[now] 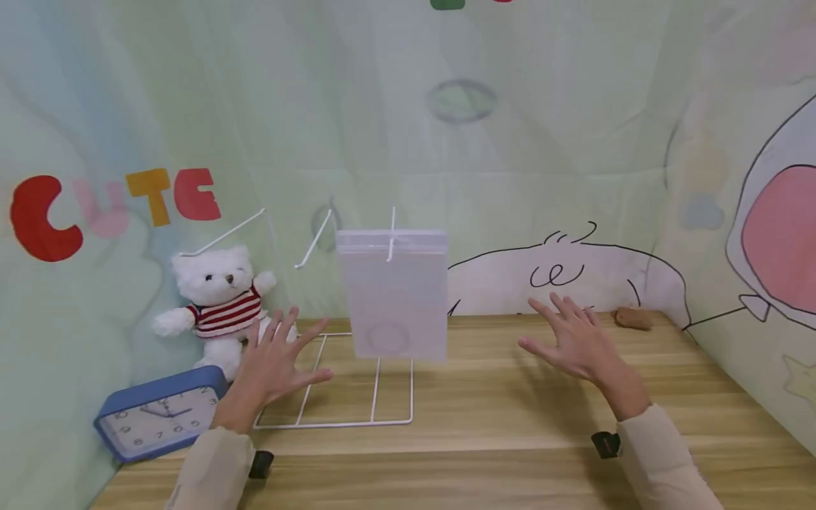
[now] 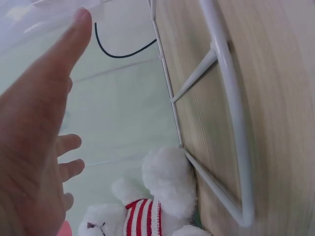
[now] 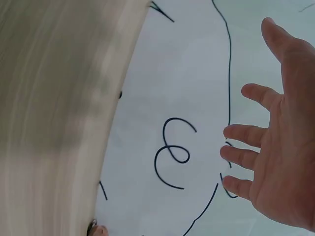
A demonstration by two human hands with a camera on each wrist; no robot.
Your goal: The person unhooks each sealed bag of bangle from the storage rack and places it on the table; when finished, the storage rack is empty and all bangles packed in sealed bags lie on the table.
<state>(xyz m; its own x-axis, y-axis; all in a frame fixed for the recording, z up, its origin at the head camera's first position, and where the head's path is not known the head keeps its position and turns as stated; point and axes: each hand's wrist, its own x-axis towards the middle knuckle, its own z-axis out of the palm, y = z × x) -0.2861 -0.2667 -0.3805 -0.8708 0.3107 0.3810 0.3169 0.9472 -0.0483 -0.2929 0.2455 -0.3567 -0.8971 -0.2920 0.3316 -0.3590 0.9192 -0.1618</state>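
A white wire rack (image 1: 331,425) stands on the wooden table, with thin prongs (image 1: 314,239) sticking out above its base. From the right prong hangs a flat, see-through plastic pouch (image 1: 395,304), upright and facing me. My left hand (image 1: 277,365) hovers over the left part of the rack's base, fingers spread, holding nothing. In the left wrist view that hand (image 2: 34,128) is beside the rack's white rail (image 2: 236,113). To the right of the pouch, my right hand (image 1: 576,343) is held above the table with spread fingers. Its palm (image 3: 288,137) is bare in the right wrist view.
A white teddy bear (image 1: 217,276) in a red-striped sweater sits behind my left hand. Left of that hand stands a blue clock (image 1: 159,414). A small brown object (image 1: 633,318) lies at the table's back right. Printed cloth (image 1: 542,177) encloses the back and sides.
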